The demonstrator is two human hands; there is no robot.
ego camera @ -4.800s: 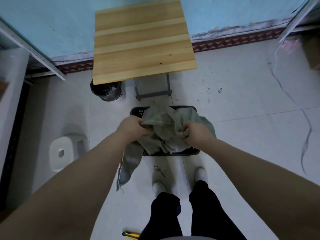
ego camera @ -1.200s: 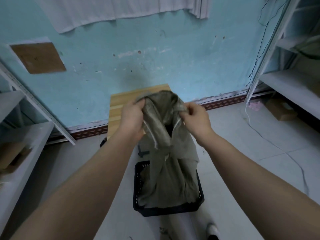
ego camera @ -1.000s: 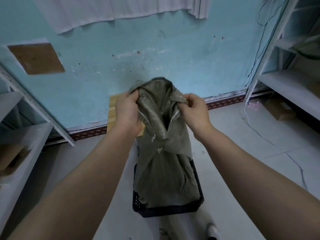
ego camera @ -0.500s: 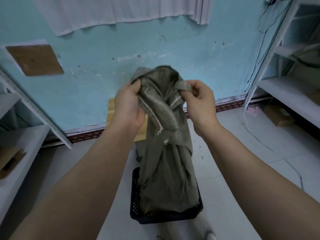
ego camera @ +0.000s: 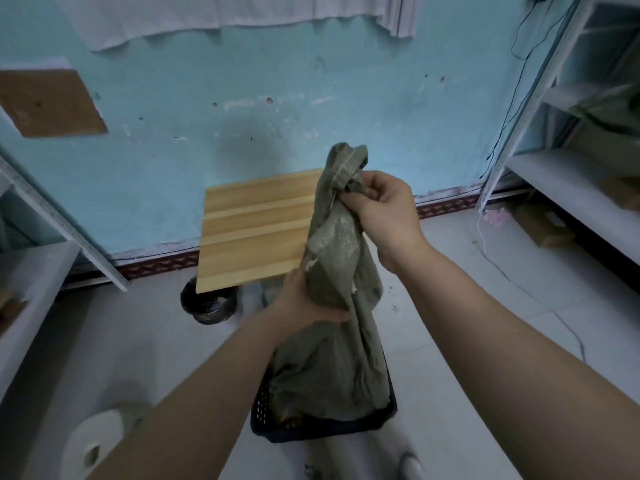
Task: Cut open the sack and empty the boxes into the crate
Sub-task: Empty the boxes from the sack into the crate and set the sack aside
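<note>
A grey-green woven sack [ego camera: 332, 355] hangs upside down over a dark plastic crate [ego camera: 263, 403] on the floor, its lower end resting inside the crate. My right hand [ego camera: 381, 209] grips the bunched top end high up. My left hand [ego camera: 304, 299] clasps the sack around its middle, lower down. The sack covers most of the crate's inside; something brownish shows at the crate's left front corner, too dim to identify.
A small wooden table [ego camera: 256, 230] stands against the blue wall behind the crate, with a black bin [ego camera: 207, 303] under its left corner. A white stool [ego camera: 93, 441] sits at lower left. Metal shelving [ego camera: 568, 188] flanks both sides. A cardboard box [ego camera: 543, 226] lies on the floor at right.
My left hand has slid from the sack's top down to its middle. The right hand still holds the top, now alone. The view has tilted slightly down.
</note>
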